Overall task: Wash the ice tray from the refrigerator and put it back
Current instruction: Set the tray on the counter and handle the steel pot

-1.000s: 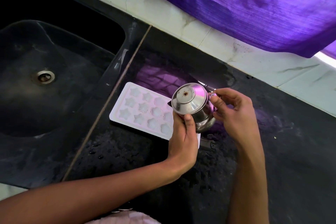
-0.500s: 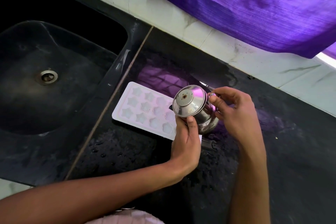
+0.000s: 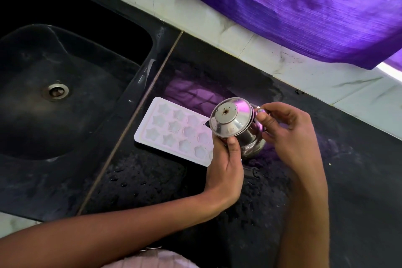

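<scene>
Two hands hold one small steel pot (image 3: 237, 125) above the dark counter (image 3: 348, 180); the left hand (image 3: 226, 163) grips it from the near side, with the thumb lying on its body just under the lid; the right hand (image 3: 289, 135) pinches a part of the pot at its right side with curled fingers, but this part is too much hidden to name. The pot is tilted, so that its round lid faces toward the camera and to the left; it shows purple reflections. The ice tray (image 3: 174, 130) lies flat on the counter, just to the right of the sink (image 3: 65, 102) and to the left of the pot; it is white and has star-shaped cells; its right end is covered by the pot and the left hand. The sink is black, with a metal drain (image 3: 56, 92) in its bottom. Some water drops (image 3: 121, 180) lie on the counter near the tray. A purple cloth (image 3: 304, 6) hangs at the far side, over the pale tiled wall (image 3: 195, 15).
</scene>
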`<state>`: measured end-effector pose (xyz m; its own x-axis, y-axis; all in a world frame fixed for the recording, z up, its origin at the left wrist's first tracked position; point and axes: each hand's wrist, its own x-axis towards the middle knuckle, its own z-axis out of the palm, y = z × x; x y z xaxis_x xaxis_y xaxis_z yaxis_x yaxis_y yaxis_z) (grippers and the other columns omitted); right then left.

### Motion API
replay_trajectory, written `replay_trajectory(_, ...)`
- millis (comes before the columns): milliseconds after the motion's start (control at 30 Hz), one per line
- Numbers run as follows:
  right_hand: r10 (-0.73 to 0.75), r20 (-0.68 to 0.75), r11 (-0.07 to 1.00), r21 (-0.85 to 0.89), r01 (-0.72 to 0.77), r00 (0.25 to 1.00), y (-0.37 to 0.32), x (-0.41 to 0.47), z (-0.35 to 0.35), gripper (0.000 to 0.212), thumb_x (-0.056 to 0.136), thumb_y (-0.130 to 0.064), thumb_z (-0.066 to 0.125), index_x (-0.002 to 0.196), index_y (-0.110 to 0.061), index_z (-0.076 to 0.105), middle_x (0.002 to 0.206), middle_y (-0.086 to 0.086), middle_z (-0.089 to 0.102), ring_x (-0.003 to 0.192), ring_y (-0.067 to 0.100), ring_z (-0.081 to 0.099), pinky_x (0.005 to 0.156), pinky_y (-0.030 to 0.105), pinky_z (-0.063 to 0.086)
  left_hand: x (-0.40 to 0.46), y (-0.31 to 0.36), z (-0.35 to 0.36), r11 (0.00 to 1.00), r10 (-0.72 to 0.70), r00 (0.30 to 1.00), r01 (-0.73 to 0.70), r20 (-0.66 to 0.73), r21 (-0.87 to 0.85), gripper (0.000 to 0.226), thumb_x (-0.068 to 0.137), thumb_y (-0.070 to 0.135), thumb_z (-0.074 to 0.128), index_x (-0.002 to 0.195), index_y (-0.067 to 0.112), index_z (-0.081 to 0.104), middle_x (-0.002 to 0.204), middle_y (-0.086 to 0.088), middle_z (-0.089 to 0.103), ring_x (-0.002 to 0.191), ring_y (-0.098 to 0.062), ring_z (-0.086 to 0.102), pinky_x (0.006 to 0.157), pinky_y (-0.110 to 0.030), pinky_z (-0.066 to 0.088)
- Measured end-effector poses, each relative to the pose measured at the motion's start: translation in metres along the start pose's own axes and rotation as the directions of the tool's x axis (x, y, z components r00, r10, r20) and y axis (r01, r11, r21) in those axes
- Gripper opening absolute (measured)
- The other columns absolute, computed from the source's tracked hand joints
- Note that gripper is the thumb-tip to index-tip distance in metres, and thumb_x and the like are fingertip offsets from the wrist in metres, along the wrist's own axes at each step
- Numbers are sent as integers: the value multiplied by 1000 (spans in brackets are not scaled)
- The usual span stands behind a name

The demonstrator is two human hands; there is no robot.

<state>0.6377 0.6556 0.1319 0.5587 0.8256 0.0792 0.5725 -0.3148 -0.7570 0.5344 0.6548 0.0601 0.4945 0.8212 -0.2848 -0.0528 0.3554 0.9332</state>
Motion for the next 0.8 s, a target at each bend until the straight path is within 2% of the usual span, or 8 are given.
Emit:
replay_trajectory(67,6,1,998,70,-6,1000,-1,-2,-1,9,84,-24,68,80,-32,68,71,-14,67,64,4,62,74,48,57,0,0,0,999,37,999,-37,-17,4,61,82,64,13,141,54,0,146,21,34,115,9,36,93,-14,27)
replay_trajectory(133,10,14,992,122,-12,1000,-3,-4,-2,13,86,-19,66,79,-30,67,71,-10,66,64,1,60,70,41,57,1,-3,0,997,71,997,-71,-41,5,41,87,66,14,127,67,1,144,23,36,118,9,38,96,-13,28)
replay_trajectory(200,12,30,988,151,-16,999,-3,-5,-3,10,87,-16,64,82,-24,68,72,-6,66,64,4,60,67,37,57,2,-5,0,995,103,993,-102,-62,7,39,82,68,18,119,71,4,141,26,37,122,8,40,100,-15,30)
replay_trajectory(300,14,41,987,160,-20,999,-1,-5,-3,10,88,-14,64,83,-22,68,73,-3,64,65,7,57,65,34,56,2,-6,0,990,138,988,-138,-76,6,50,76,72,20,125,66,9,140,26,40,124,7,42,103,-18,33)
replay_trajectory(433,12,49,987,159,-19,999,0,-6,-3,9,88,-15,64,84,-22,68,75,0,64,67,11,57,64,34,56,-1,-10,1,988,157,985,-156,-78,17,57,77,72,19,131,62,5,143,23,39,126,5,41,105,-20,33)
replay_trajectory(567,6,73,988,156,-18,997,0,-7,-2,13,86,-14,65,80,-25,67,68,-10,65,63,5,56,61,28,54,-5,-12,3,990,143,985,-142,-93,18,57,77,70,20,131,60,2,144,23,35,128,4,39,104,-17,30)
replay_trajectory(633,12,93,992,128,-24,996,0,-7,-2,12,86,-16,66,80,-27,67,71,-11,67,64,4,58,62,27,55,-8,-14,4,993,119,989,-118,-90,12,61,82,64,21,138,53,2,146,21,35,128,4,39,103,-16,30)
replay_trajectory(800,-3,123,1000,-29,7,992,4,-6,1,4,86,-23,67,87,-25,69,83,-3,71,69,10,64,70,39,58,-17,-18,6,998,59,995,-58,-76,18,62,87,56,22,143,47,-4,144,21,32,121,6,37,99,-15,28)
